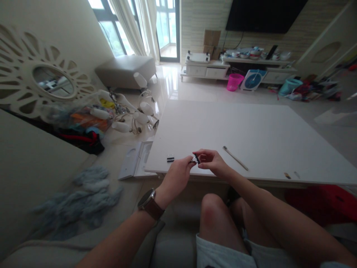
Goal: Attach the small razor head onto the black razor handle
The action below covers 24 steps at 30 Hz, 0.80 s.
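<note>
Just above the table's near edge, my two hands meet at a small silver-and-black razor [196,159]. My left hand [179,175], a watch on its wrist, pinches the silver part; the grip hides most of the handle. From the other side, the fingertips and thumb of my right hand [213,162] close on the black head. Left of the hands, a small clear case with black strips [170,159] lies on the white table [223,123]. A toothbrush [235,158] with dark bristles lies to the right of my right hand.
Near the table's right front edge lie a small brown-and-black piece [287,175] and a small clear piece [297,174]. An open white box [136,160] and a chandelier [134,115] are on the floor at left. My knees are below the table edge.
</note>
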Each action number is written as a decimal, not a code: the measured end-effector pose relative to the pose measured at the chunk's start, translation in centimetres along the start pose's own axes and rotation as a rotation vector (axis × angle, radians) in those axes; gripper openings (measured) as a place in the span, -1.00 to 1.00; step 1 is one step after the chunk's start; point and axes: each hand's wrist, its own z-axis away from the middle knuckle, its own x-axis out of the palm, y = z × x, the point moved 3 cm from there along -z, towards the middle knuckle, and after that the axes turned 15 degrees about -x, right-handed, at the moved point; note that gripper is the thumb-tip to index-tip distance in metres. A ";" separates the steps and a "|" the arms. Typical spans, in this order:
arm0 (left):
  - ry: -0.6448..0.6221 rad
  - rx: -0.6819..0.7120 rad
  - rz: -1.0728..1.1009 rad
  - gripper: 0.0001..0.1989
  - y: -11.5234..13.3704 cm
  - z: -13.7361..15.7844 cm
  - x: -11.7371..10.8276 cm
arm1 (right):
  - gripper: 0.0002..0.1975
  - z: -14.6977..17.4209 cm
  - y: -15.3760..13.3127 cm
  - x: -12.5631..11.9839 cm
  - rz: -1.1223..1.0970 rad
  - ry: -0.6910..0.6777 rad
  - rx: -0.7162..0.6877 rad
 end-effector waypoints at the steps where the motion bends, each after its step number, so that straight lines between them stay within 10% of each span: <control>1: 0.002 0.002 -0.002 -0.80 0.0 0.0 0.0 | -0.53 0.0 0.0 0.0 0.009 -0.006 -0.001; 24: 0.033 0.020 -0.125 -0.79 0.0 0.2 -0.2 | -0.79 -0.3 0.9 1.0 -0.218 -0.007 0.097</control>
